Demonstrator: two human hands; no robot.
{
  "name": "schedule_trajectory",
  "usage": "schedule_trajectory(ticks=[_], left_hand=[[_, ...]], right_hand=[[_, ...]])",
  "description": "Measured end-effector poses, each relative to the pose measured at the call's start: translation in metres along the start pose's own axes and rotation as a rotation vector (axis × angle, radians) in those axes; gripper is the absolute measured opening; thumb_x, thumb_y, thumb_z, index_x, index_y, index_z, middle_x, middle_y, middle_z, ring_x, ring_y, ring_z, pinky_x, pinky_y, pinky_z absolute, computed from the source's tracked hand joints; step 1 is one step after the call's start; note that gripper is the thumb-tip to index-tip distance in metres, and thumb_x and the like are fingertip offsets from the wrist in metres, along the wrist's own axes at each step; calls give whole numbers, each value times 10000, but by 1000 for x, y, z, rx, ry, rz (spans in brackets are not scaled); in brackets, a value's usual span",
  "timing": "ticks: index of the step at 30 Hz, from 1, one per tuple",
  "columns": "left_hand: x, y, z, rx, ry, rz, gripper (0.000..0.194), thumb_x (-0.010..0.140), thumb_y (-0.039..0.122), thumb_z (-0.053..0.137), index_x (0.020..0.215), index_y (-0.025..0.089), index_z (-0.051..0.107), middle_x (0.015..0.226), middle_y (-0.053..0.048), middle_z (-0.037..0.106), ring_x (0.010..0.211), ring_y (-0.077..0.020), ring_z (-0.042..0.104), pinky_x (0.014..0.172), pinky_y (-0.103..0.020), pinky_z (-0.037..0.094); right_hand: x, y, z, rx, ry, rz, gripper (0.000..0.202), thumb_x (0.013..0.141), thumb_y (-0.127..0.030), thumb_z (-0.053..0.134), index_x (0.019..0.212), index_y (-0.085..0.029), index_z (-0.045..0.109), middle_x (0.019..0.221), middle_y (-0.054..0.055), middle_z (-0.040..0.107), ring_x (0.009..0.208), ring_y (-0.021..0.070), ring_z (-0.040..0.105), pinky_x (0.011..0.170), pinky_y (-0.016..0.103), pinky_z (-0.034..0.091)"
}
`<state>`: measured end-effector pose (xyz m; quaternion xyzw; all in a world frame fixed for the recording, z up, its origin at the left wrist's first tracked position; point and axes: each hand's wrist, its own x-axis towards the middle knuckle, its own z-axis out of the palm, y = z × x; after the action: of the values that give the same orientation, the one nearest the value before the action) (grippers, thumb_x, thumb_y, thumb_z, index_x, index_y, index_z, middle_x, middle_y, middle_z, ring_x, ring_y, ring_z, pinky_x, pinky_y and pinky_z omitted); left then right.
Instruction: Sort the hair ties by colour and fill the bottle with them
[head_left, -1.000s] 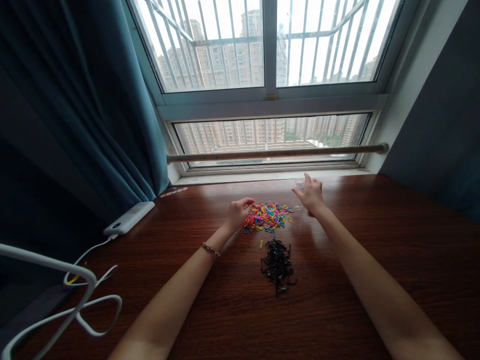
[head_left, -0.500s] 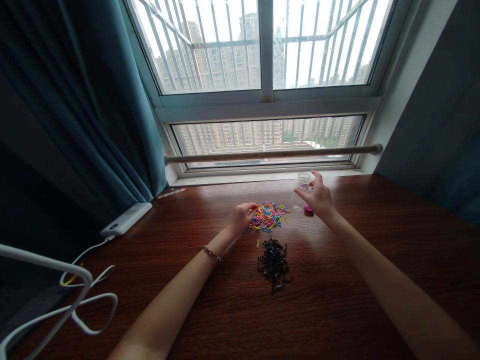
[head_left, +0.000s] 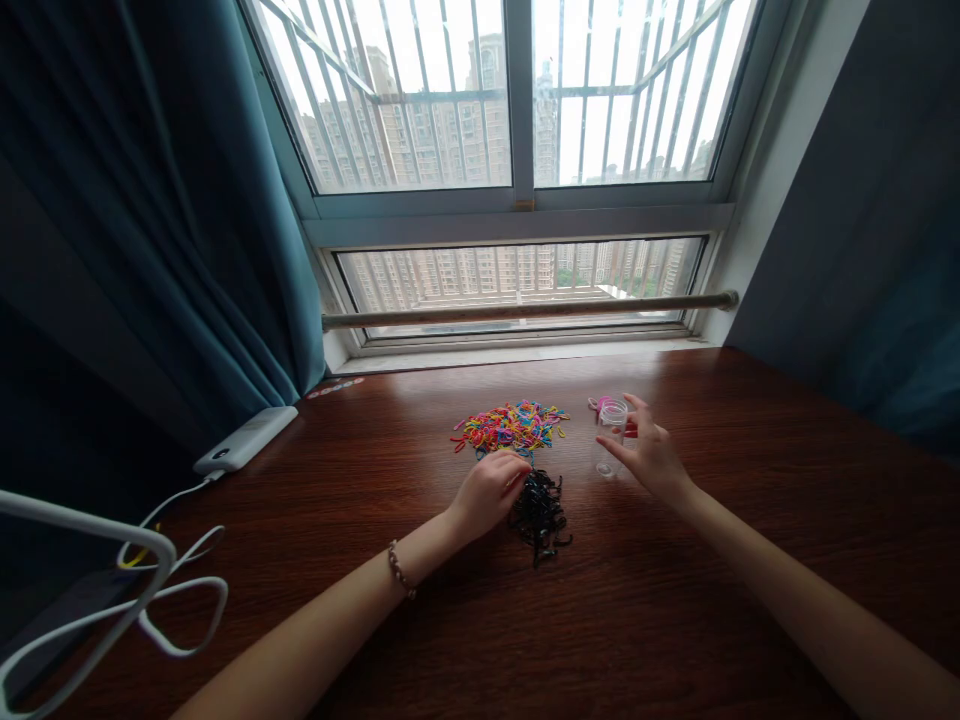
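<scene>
My left hand (head_left: 491, 490) is between two piles on the table, its fingertips pinched together at the top edge of the black pile. What the fingers hold, if anything, is hidden. Just beyond it lies a loose heap of small colourful rubber bands (head_left: 510, 425). The nearer heap is of black bands (head_left: 541, 515), tangled and partly behind the fingertips. On the right, my right hand (head_left: 651, 455) grips a clear jar (head_left: 611, 425) between thumb and fingers; the jar is upright with an uncapped mouth. A pink object (head_left: 598, 403), perhaps a lid, shows behind the jar.
A white power bank (head_left: 246, 440) with a plugged-in cable rests at the table's left by the blue curtain (head_left: 247, 250). White tubing (head_left: 112, 528) crosses the lower left. A metal bar (head_left: 525, 311) runs along the window beyond the brown table (head_left: 480, 640).
My left hand has moved from the colourful heap toward me, to the black heap's edge. My right hand has brought the jar nearer, uncovering more of the pink object. The view has shifted slightly.
</scene>
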<state>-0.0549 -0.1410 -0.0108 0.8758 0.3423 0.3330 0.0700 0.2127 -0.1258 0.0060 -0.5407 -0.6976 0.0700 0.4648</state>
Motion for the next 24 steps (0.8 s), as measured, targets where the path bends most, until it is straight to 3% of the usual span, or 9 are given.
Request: schedule_trajectory(ticks=[5,12,15,19,24], left_hand=[[-20,6,1,15,-8,39,183,823,137,437,932,172,580,912,-74,608,948,-188,527,852,-358,441],[-19,2,4,-75,66,-60,233,820,181,475,1044,191,539,1032,-77,584,1010,-186,524,901,-365,436],[-20,8,2,-90,81,-58,401,788,261,549,1173,202,455,1178,-95,514,1133,-215,450,971,-406,382],[-21,25,1,-92,39,-27,666,703,376,639,1270,196,340,1278,-131,421,1219,-265,354,1003,-452,336],[-22,39,3,-66,-12,50,526,737,349,608,1197,207,397,1143,-118,521,1086,-245,475,937,-422,399]], right_hand=[[-5,0,5,26,22,-10,738,681,-514,607,1256,-144,329,872,97,619,736,228,607,681,361,495],[-15,0,7,152,56,14,691,668,-464,643,1224,-161,369,943,104,618,756,226,617,722,381,500],[-31,-17,8,333,18,21,630,686,-420,646,1202,-193,364,997,95,616,839,224,619,772,373,494],[-54,-47,18,544,-124,39,599,703,-360,651,1188,-226,328,1016,73,618,910,203,604,824,349,484],[-68,-70,18,481,-233,-60,626,686,-346,670,1197,-254,320,1066,70,595,942,218,590,822,361,491]])
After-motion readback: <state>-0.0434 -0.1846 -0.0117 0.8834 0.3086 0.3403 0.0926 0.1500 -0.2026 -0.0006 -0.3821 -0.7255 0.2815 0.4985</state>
